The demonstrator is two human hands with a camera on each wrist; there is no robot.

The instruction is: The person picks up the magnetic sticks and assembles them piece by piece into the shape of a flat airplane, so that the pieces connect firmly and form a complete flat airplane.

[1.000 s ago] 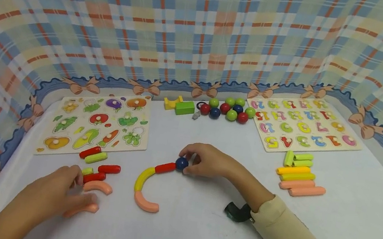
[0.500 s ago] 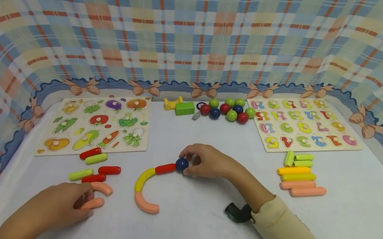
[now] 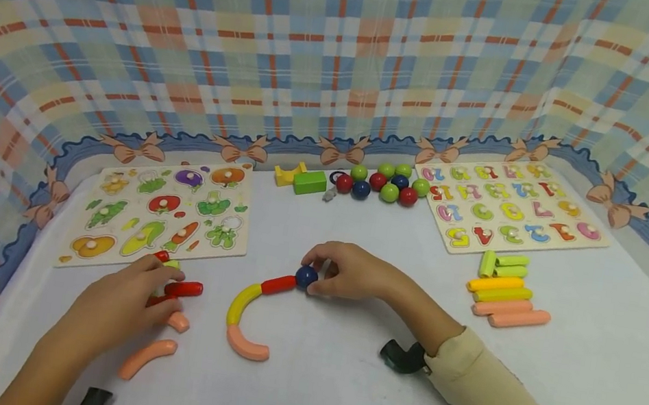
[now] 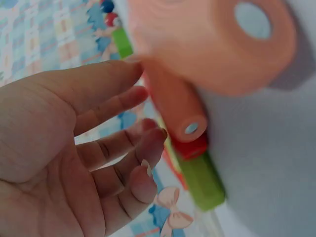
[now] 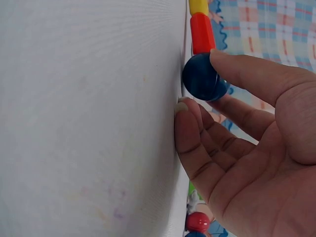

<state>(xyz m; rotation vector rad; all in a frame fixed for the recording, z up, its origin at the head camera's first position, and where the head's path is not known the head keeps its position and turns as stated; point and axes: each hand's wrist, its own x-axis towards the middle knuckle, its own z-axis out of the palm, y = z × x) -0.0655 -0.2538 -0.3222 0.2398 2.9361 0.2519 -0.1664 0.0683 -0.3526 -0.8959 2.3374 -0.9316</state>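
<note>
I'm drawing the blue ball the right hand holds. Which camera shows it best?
Right wrist view: the blue ball looks biggest and closest there. The head view shows it small; the left wrist view misses it.

Vegetable puzzle board, number puzzle board, green block beside yellow piece, plaid cloth behind

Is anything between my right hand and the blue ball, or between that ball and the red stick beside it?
Nothing visible: your right hand pinches the dark blue ball, which sits against the red stick.
</note>
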